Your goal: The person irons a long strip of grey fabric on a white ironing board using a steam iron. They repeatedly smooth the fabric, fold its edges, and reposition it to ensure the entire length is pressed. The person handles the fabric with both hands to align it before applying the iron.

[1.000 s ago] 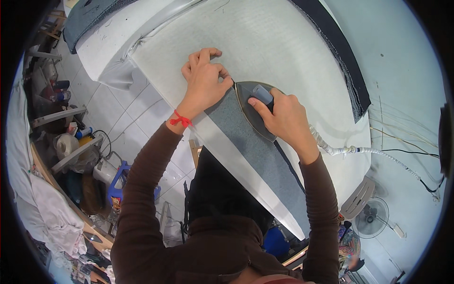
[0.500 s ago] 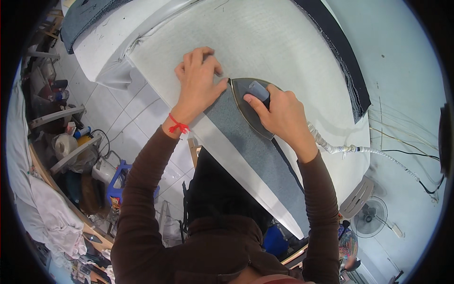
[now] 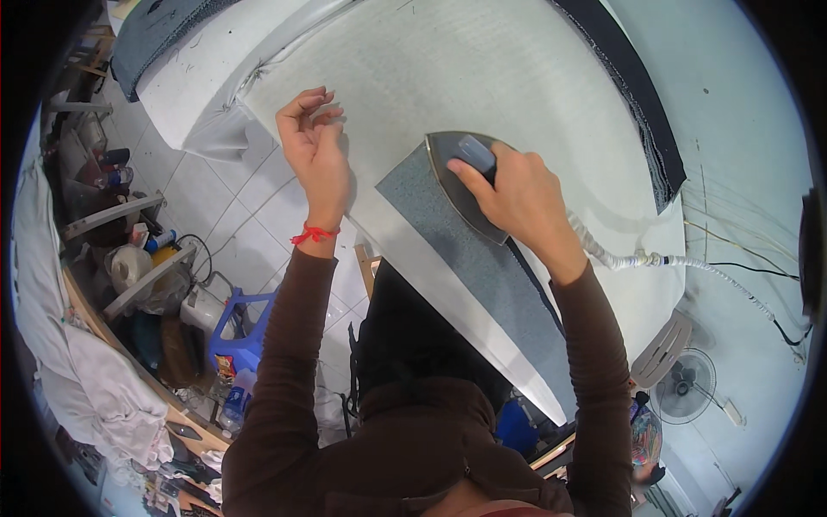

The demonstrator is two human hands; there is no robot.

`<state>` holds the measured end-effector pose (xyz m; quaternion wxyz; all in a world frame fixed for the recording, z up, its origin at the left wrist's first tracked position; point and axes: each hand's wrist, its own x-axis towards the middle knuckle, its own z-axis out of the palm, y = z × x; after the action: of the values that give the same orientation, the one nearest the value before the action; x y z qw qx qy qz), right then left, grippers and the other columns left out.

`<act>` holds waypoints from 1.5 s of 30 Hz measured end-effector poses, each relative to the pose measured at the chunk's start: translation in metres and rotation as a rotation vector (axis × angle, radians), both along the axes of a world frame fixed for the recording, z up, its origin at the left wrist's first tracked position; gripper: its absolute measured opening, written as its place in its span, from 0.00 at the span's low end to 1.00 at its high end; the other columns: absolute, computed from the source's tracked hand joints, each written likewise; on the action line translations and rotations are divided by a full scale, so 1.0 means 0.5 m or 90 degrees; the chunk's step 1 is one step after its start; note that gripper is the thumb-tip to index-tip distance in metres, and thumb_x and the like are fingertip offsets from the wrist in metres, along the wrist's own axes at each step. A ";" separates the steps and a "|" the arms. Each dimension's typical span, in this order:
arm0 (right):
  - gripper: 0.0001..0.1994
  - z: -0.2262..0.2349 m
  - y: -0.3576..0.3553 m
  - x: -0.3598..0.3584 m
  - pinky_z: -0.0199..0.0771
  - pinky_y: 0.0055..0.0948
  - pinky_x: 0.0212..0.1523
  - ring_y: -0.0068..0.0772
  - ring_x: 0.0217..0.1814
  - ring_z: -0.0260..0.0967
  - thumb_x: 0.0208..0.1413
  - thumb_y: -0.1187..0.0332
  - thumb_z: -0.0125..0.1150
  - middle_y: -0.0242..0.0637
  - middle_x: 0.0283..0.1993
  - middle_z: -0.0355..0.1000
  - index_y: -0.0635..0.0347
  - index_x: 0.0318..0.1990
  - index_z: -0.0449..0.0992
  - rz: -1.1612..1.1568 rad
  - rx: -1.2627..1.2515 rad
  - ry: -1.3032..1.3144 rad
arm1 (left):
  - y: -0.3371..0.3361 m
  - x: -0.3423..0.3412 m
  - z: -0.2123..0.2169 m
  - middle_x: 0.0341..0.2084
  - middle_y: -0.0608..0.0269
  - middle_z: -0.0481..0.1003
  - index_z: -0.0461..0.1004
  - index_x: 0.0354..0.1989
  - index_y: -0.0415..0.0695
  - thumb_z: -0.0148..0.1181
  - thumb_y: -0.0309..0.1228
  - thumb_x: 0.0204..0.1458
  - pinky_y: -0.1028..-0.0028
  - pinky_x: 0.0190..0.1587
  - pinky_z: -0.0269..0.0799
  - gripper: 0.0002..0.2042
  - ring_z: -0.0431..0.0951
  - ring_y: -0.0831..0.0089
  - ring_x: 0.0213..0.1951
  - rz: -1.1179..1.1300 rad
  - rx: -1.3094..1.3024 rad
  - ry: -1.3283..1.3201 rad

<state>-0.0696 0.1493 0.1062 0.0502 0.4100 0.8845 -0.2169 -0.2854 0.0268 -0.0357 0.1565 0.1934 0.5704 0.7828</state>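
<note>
Since the earlier frame, the left hand (image 3: 314, 151) had lifted off the grey fabric strip (image 3: 465, 250) and hung left of it, its grip apart, fingers loosely curled, holding nothing. Grey fabric strip lay flat on the white padded worktop (image 3: 482, 77), near its front edge. Right hand (image 3: 512, 194) had its grip clamped on the handle of the iron (image 3: 465, 172), which rested on the strip's far end; a wrapped hose (image 3: 663, 258) trailed right of the strip.

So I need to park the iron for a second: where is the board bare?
Bare padding lies between the left hand and the iron, and beyond the iron up to the dark fabric at the far edge. The grey strip fills the near edge.
</note>
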 end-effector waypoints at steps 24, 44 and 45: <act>0.34 -0.009 -0.209 0.659 0.86 0.59 0.42 0.68 0.39 0.86 0.72 0.32 0.69 0.56 0.34 0.85 0.62 0.44 0.86 -0.175 0.039 -0.057 | 0.049 0.008 0.006 0.78 0.56 0.74 0.85 0.54 0.51 0.73 0.41 0.69 0.42 0.79 0.53 0.11 0.65 0.49 0.80 -0.181 -0.408 0.673; 0.23 0.100 -0.495 1.686 0.77 0.34 0.41 0.27 0.35 0.80 0.83 0.49 0.61 0.35 0.33 0.83 0.62 0.43 0.87 -0.962 0.454 0.158 | 0.107 -0.048 -0.022 0.46 0.42 0.93 0.94 0.51 0.35 0.65 0.69 0.71 0.47 0.63 0.82 0.40 0.91 0.43 0.51 -0.262 -0.693 0.751; 0.27 0.045 -0.576 1.737 0.77 0.37 0.39 0.29 0.34 0.81 0.83 0.47 0.59 0.37 0.30 0.81 0.63 0.38 0.86 -1.238 0.304 0.232 | 0.113 -0.046 -0.019 0.45 0.45 0.94 0.94 0.50 0.35 0.66 0.71 0.69 0.49 0.64 0.82 0.41 0.93 0.46 0.50 -0.310 -0.684 0.623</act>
<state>0.7990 -0.1387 0.1286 -0.3666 0.9115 0.1820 -0.0407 -0.3082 0.0835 -0.0452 0.1263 0.5356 0.8182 0.1668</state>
